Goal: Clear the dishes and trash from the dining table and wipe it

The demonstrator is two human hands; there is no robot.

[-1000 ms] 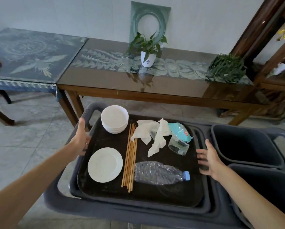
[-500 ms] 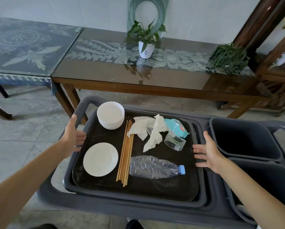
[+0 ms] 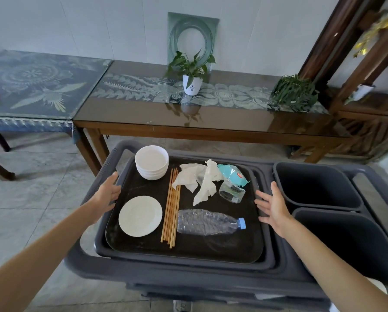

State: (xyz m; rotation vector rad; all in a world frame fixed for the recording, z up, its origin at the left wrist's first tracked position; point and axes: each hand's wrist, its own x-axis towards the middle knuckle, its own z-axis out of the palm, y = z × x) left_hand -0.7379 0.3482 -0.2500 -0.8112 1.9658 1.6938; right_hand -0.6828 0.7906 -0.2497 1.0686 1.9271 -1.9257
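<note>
Standing over a grey cart (image 3: 94, 264), arms out to either side of a black tray (image 3: 211, 248) seated in its top. Left hand (image 3: 106, 194) at the tray's left rim, fingers straight and loosely spread, tips touching or just off the edge, gripping nothing. Just inside that rim: a white plate (image 3: 140, 216) near the front, a stack of white bowls (image 3: 152, 162) at the back. Next, a bundle of chopsticks (image 3: 171, 207), long axis running front to back. Then crumpled tissues (image 3: 199, 179), a teal wrapper (image 3: 232, 175) over a clear cup (image 3: 231, 192), and a crushed plastic bottle (image 3: 207, 222) lying crosswise, blue cap pointing toward the right hand (image 3: 273, 208). That hand open too, fingers spread, holding nothing, hovering just beside the tray's right rim. Two dark bins (image 3: 319, 183) further right, close to that hand. Judged: trash nearer the right hand and the bins, dishes nearer the left. Wooden dining table (image 3: 188, 124) beyond, with only potted plants visible on it, apparently not yet wiped.
</note>
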